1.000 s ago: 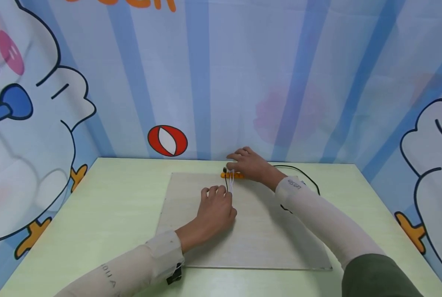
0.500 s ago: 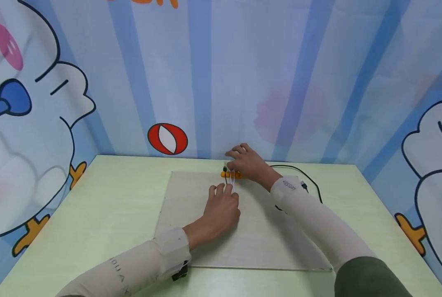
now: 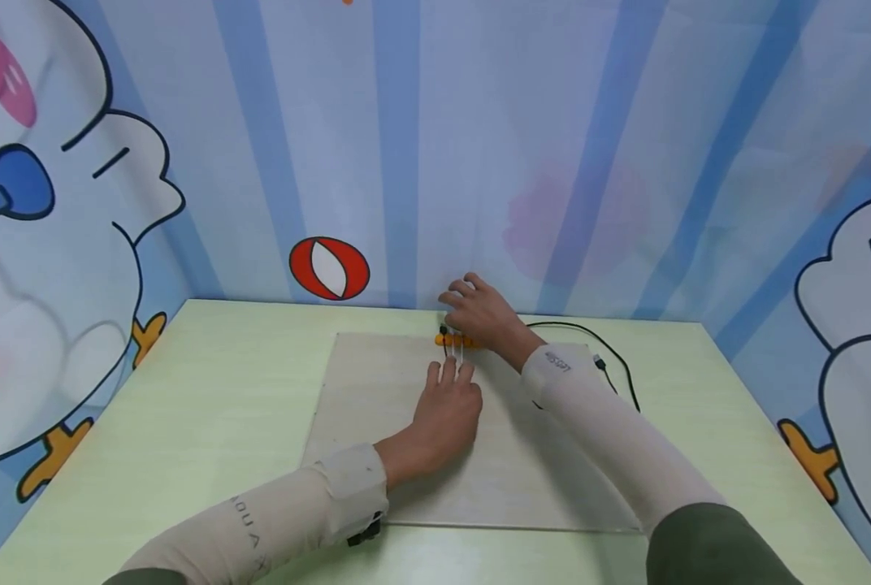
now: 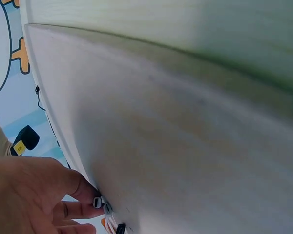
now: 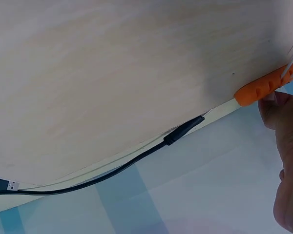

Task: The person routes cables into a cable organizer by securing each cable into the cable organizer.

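Pinching a pale plug [image 4: 97, 202] between thumb and finger, the left hand [image 3: 446, 414] is nearest, over the board [image 3: 377, 390]. The white cords [image 3: 461, 350] should be light and limp, best held by the plug. Beyond, the right hand [image 3: 481, 314], outer fingers spread, touches an orange holder [image 5: 259, 88] at the board's far edge; its grip is unclear.

Armwear: off-white fabric forearm sleeves [image 3: 604, 431] with dark printed lettering [image 3: 253, 536].
Dark green fabric upper sleeves [image 3: 717, 546]; black block-shaped wrist unit [image 4: 30, 136] bearing a yellow label [image 4: 19, 147].
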Motion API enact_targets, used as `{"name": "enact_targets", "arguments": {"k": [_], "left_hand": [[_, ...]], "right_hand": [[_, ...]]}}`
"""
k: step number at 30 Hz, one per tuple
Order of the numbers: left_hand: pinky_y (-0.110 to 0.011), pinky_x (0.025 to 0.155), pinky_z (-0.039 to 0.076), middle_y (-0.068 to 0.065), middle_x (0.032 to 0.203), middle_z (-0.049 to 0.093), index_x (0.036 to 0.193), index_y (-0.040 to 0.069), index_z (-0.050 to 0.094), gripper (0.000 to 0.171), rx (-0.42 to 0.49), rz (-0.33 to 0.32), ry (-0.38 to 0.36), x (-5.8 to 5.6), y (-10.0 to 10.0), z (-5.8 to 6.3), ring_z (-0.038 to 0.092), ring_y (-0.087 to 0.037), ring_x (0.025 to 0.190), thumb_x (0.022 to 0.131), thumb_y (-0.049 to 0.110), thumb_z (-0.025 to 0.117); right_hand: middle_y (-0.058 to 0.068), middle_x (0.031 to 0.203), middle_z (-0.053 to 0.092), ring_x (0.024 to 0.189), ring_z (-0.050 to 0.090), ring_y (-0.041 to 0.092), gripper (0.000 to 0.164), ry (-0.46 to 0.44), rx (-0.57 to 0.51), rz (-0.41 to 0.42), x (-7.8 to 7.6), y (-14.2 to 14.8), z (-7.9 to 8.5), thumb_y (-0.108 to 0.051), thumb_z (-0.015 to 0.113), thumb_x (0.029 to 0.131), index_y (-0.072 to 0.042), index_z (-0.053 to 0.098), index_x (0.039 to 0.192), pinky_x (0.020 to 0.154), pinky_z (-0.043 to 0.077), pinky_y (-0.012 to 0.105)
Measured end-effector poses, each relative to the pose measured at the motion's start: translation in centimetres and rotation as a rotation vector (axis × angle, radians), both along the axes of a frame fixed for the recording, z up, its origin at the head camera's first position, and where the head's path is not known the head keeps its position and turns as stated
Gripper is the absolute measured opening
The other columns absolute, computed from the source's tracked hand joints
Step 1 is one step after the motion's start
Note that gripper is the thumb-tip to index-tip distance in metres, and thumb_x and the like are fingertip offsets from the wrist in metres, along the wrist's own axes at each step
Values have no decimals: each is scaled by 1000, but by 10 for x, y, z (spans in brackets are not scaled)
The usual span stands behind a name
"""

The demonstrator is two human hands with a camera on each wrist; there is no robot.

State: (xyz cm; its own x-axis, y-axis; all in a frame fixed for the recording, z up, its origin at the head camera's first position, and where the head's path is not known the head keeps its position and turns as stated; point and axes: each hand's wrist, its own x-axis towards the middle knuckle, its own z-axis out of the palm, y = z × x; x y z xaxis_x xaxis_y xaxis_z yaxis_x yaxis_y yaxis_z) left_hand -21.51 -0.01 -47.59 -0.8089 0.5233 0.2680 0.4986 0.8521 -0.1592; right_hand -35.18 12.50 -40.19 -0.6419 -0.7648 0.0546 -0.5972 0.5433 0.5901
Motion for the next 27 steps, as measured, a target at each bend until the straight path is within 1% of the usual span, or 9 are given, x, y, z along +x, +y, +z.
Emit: {"name": "enact_targets", "arguments": {"k": [3, 4, 7, 8, 11, 14, 15, 18, 27], "left_hand": [[-60, 119, 37, -19, 143, 63, 102, 11, 83, 17, 20, -31, -8, -13, 1, -20, 50, -47, 150, 106, 23, 71], [-61, 119, 36, -20, 143, 62, 101, 10, 83, 17, 19, -37, -16, -14, 1, -21, 48, -49, 150, 106, 22, 72], [-60, 117, 38, -19, 139, 64, 100, 11, 83, 17, -20, -27, 6, -4, 1, -6, 51, -48, 148, 107, 21, 71], [-60, 117, 38, -19, 136, 64, 100, 10, 83, 21, -36, -16, 29, 0, 1, -4, 52, -48, 147, 109, 21, 67], [-58, 114, 42, -16, 129, 67, 103, 10, 84, 22, -88, 28, 39, 21, 1, 24, 57, -45, 143, 109, 23, 68], [-57, 113, 43, -16, 126, 69, 106, 8, 85, 22, -90, 54, 17, 32, 1, 38, 60, -44, 141, 109, 23, 70], [-56, 111, 45, -15, 125, 70, 106, 8, 86, 19, -89, 59, -5, 37, 1, 47, 62, -42, 139, 107, 22, 73], [-55, 110, 45, -15, 125, 71, 107, 8, 87, 20, -90, 62, -15, 38, 1, 48, 62, -42, 139, 107, 23, 74], [-57, 111, 44, -14, 121, 72, 109, 7, 87, 20, -67, 56, -34, 35, 0, 46, 61, -42, 137, 106, 23, 76]], "right_hand": [[-3, 162, 65, 151, 57, 26, 22, -1, 6, -3, 0, 2, 2, -20, 83, 105, -31, 86, 124, 132, 40, 50], [-3, 162, 65, 151, 57, 26, 22, -2, 4, -3, 1, 2, 3, -20, 82, 105, -31, 86, 124, 132, 40, 49], [-2, 162, 66, 151, 58, 26, 20, -14, -14, 2, 2, 5, 4, -19, 80, 106, -30, 86, 121, 131, 42, 49], [-1, 162, 66, 151, 58, 26, 19, -21, -25, 3, 3, 6, 4, -18, 79, 107, -29, 86, 120, 131, 42, 49], [1, 161, 67, 149, 60, 27, 17, -45, -62, 8, 5, 8, 3, -17, 78, 108, -27, 86, 119, 129, 44, 49], [3, 160, 68, 149, 61, 29, 20, -82, -108, 5, 6, 10, -1, -15, 77, 108, -25, 85, 123, 129, 45, 50], [4, 160, 68, 148, 62, 29, 20, -90, -119, 6, 7, 11, -2, -15, 77, 108, -24, 85, 124, 128, 46, 50], [5, 159, 68, 148, 63, 30, 23, -102, -147, 9, 10, 13, -6, -15, 77, 108, -23, 84, 127, 128, 47, 50], [5, 159, 68, 147, 63, 29, 26, -53, -155, -3, 19, 18, -10, -17, 82, 105, -23, 82, 131, 125, 49, 49]]}}
